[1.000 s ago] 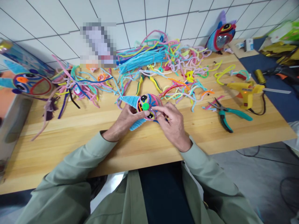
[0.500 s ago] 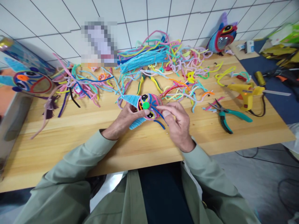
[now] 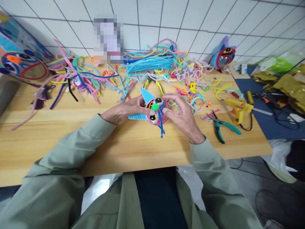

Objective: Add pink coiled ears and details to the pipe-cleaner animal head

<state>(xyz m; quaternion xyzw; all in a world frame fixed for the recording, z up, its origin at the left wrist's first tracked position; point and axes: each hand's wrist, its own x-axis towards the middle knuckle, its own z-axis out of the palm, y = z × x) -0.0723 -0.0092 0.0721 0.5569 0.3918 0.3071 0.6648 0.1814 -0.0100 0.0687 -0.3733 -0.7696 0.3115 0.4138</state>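
Between my hands is a small pipe-cleaner animal head [image 3: 150, 102] with light blue pointed ears, black shiny eyes and a green pompom nose [image 3: 155, 107]. My left hand [image 3: 130, 109] grips it from the ear side, thumb across the face near the lower eye. On the other side, my right hand [image 3: 183, 117] curls round the pink rim, its thumb pressing beside the nose and its fingers around the upper edge. A blue pipe cleaner [image 3: 161, 128] sticks out from the face below the right thumb, toward the table's front edge. The head's underside is hidden.
Loose pipe cleaners [image 3: 83, 78] and a light blue bundle [image 3: 150, 64] lie along the wall. Yellow-handled pliers [image 3: 158, 86] lie just behind my hands. Teal pliers [image 3: 225, 127] and a yellow glue gun [image 3: 238, 109] lie right. Finished heads stand far left [image 3: 26, 65] and back right [image 3: 222, 57].
The animal head has turned, its ears now angled further up. My right hand has gone from pinching the blue pipe cleaner to gripping the head's side. The view has shifted.
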